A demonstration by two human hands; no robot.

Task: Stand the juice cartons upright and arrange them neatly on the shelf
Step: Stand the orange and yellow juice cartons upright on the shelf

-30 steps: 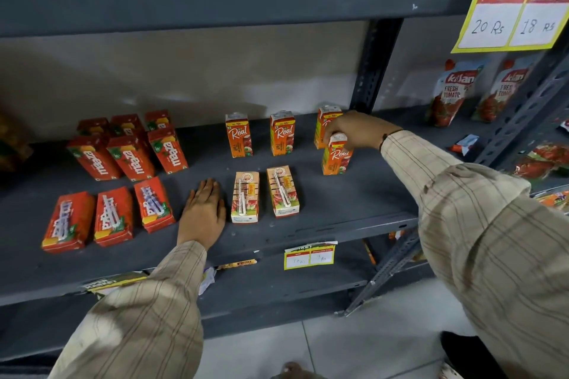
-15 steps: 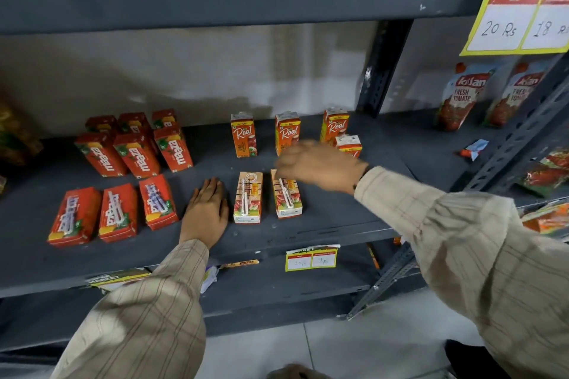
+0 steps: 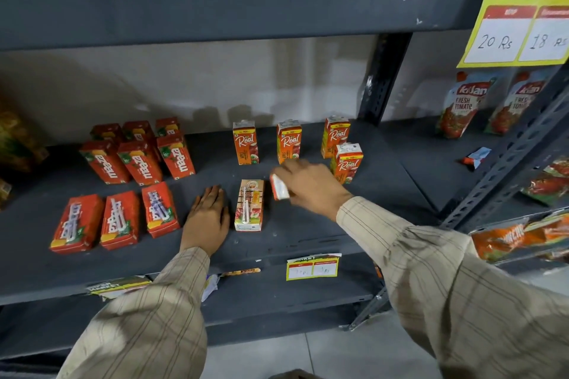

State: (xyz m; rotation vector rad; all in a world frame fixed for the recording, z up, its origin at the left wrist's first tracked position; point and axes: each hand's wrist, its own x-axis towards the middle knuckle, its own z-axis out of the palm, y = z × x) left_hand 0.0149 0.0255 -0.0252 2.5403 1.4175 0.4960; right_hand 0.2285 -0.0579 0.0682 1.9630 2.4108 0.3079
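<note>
From my head camera, my right hand [image 3: 308,184] is closed around a Real juice carton [image 3: 279,187], tilting it up off the shelf [image 3: 308,237] near the middle, while my left hand [image 3: 207,218] rests flat with fingers together near the front edge, just beside another flat carton [image 3: 249,205]. If I swing it up carelessly, it could knock the upright carton [image 3: 347,163] standing close behind my knuckles.

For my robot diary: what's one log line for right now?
right hand: lifting Real carton | left hand: flat on shelf | one Real lying
</note>
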